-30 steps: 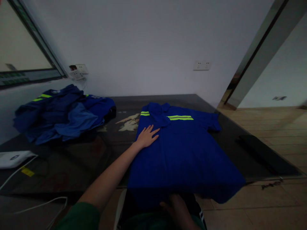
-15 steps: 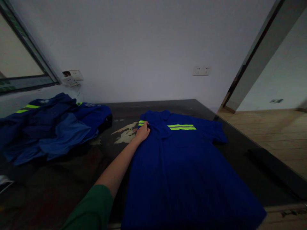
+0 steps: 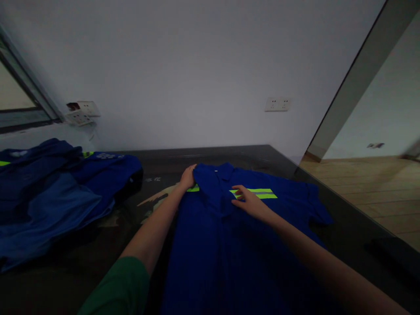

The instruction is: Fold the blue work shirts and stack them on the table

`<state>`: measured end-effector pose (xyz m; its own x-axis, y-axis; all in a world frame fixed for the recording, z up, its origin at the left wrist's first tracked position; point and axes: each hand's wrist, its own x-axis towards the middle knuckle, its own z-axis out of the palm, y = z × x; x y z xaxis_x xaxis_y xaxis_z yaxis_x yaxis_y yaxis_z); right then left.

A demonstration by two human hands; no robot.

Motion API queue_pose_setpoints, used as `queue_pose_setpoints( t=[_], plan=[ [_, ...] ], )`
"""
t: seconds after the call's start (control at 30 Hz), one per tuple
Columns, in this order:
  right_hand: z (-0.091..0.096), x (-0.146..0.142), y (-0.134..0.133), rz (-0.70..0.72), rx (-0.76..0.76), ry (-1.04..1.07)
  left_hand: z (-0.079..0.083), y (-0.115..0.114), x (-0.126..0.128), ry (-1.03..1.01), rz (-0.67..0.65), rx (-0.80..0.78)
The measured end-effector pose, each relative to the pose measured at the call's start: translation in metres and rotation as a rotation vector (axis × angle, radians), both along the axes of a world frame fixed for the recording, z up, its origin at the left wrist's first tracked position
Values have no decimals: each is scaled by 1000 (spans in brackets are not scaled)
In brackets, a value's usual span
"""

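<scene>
A blue short-sleeved work shirt (image 3: 203,245) with yellow-green reflective stripes lies front up on the dark table, its collar toward the wall. My left hand (image 3: 188,176) is at the shoulder beside the collar, fingers closed on the cloth at the edge; its fingertips are partly hidden. Over the chest stripe hovers my right hand (image 3: 249,203), fingers apart and curved, with nothing in it. Whether its fingertips touch the cloth I cannot tell.
A loose heap of blue work clothes (image 3: 59,188) covers the table's left side. On the right lies a dark flat item (image 3: 393,258). The dark glossy table (image 3: 164,155) meets the wall, which carries a socket plate (image 3: 277,104). Wooden floor (image 3: 357,179) shows beyond the right edge.
My right hand has come into view from the right, over the chest stripe. My left hand has shifted from the sleeve stripe up to the shoulder by the collar. The view has turned slightly.
</scene>
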<state>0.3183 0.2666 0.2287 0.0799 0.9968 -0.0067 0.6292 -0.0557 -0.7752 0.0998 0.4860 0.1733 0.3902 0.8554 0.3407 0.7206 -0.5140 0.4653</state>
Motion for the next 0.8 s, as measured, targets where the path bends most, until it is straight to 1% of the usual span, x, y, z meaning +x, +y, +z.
queue_pose_setpoints(
  t=[0.03,0.1,0.17,0.27,0.33,0.37,0.43,0.57,0.63,0.7,0.8],
  plan=[
    [-3,-3,12,-43,-24,4,0,7,0,-7,-23,4],
    [-7,-7,28,-112,-84,64,-1,18,-1,-24,-68,14],
    [-8,-11,36,-124,-126,181,-2,26,-2,-32,-115,17],
    [-10,-11,41,-25,-174,426,-5,38,-3,-25,-171,7],
    [-9,-8,40,47,-182,540,-8,45,-3,-11,-181,-8],
    [-7,-5,37,67,-176,562,-10,48,-3,-1,-176,-17],
    [-1,1,29,65,-148,534,-13,53,-2,27,-150,-32],
    [9,10,-1,-7,-85,398,-16,58,-2,100,-107,-38],
    [6,10,-17,-25,-106,405,-16,57,-2,134,-112,-27],
    [-1,9,-28,-50,-170,458,-16,57,-1,162,-121,-6],
    [-14,7,-34,-115,-232,535,-13,57,-1,187,-118,33]
  ],
)
